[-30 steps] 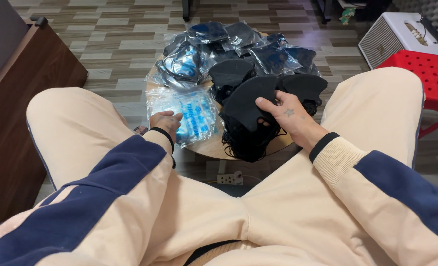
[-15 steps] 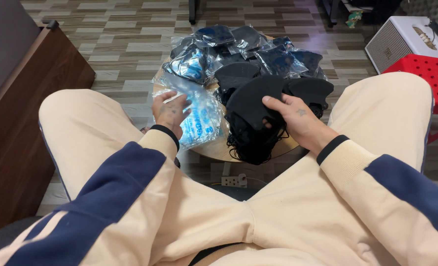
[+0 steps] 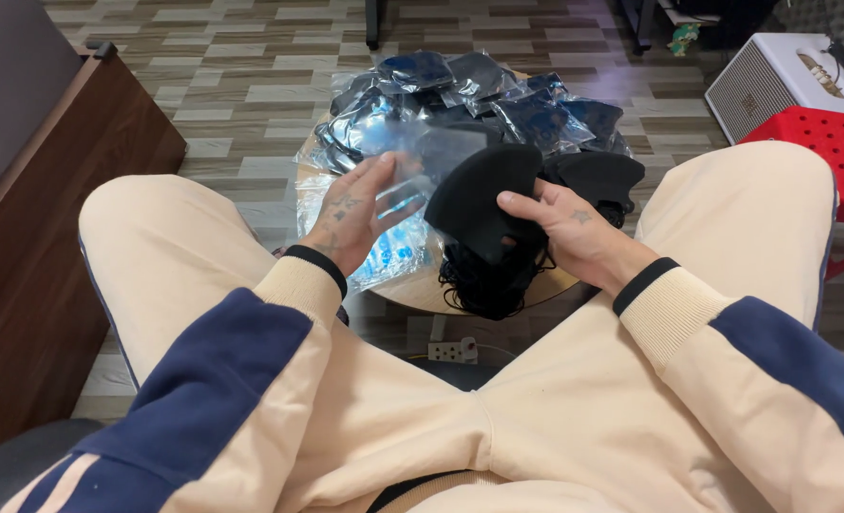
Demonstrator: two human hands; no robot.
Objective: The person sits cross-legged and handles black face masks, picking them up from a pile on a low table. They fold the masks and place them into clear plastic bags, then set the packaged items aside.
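Mid-frame: right hand (image 3: pixel 574 233) pinches black mask (image 3: pixel 483 204); left hand (image 3: pixel 360 214) grips clear bag (image 3: pixel 412 171). Hold bag mouth wide, feed mask in flat.

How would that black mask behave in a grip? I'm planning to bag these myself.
The black mask is probably soft and floppy: it bends in a curve where the right hand pinches it. It looks light, since fingertips alone carry it. The clear bag at the left hand shines, so it may be slippery.
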